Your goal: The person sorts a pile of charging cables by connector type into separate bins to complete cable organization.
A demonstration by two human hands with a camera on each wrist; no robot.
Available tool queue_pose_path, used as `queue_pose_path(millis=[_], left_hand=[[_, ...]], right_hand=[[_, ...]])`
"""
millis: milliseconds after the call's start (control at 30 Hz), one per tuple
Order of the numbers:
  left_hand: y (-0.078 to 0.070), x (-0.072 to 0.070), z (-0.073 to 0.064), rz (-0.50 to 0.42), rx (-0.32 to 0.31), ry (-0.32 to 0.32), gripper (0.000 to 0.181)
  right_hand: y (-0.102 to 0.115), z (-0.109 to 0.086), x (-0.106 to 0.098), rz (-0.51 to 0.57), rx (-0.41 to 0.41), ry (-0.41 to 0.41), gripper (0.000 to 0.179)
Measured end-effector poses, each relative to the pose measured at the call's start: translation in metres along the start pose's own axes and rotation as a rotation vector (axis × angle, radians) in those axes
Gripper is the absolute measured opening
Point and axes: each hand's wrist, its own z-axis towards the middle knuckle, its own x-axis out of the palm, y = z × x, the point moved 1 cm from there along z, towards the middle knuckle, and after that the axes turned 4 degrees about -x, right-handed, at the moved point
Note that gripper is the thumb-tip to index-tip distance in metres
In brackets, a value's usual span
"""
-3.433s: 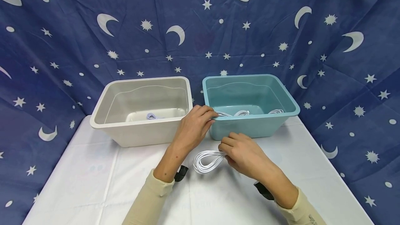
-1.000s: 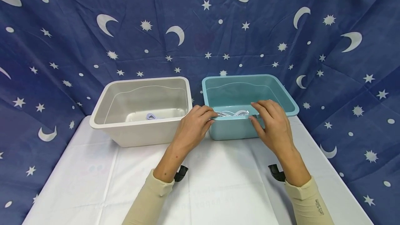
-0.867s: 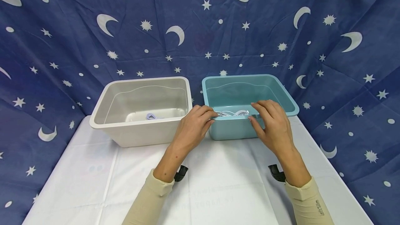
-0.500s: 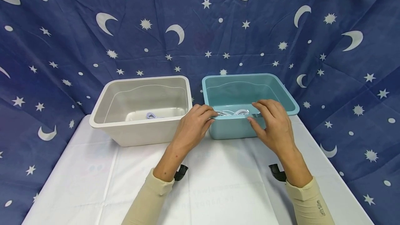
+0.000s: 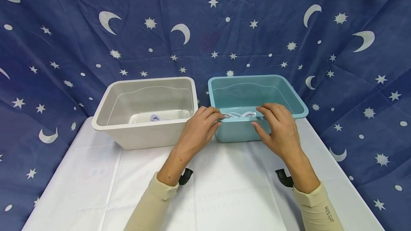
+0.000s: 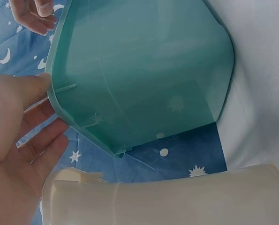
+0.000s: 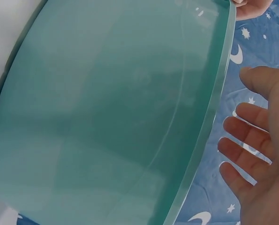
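My left hand (image 5: 200, 126) grips the rim of the teal bin (image 5: 239, 132) at its near left corner. In the left wrist view, the thumb of this left hand (image 6: 10, 154) lies on the rim's outer side while the fingers reach over it. Over the same bin's front rim hovers my right hand (image 5: 282, 129), fingers spread and holding nothing. The right wrist view shows that right hand (image 7: 266, 140) beside the rim with a gap to it. Inside the teal bin lie coiled white cables (image 5: 248, 114), partly hidden by the front wall and my hands.
To the left stands a light grey bin (image 5: 144, 136) with a small pale purple coiled cable (image 5: 155, 118) on its floor. A white cloth (image 5: 224, 195) covers the table. Behind both bins hangs a blue curtain (image 5: 205, 38) with moons and stars.
Earlier my right hand held a coiled white cable above the table; now it is empty and has moved up and right to the teal bin's rim. My left hand has stayed on the rim.
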Motion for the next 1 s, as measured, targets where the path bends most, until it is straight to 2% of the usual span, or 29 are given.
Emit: queue_pose_path(millis=[233, 600, 1000], left_hand=[[0.001, -0.005, -0.001, -0.028, 0.015, 0.008, 0.022], [0.003, -0.020, -0.004, -0.085, 0.011, -0.023, 0.025], [0.007, -0.035, -0.022, -0.167, -0.014, -0.027, 0.025]], right_hand=[[0.009, 0.002, 0.001, 0.027, -0.009, 0.003, 0.041], [0.019, 0.007, -0.001, 0.050, -0.009, 0.002, 0.037], [0.029, 0.005, -0.003, 0.085, -0.034, 0.009, 0.039]])
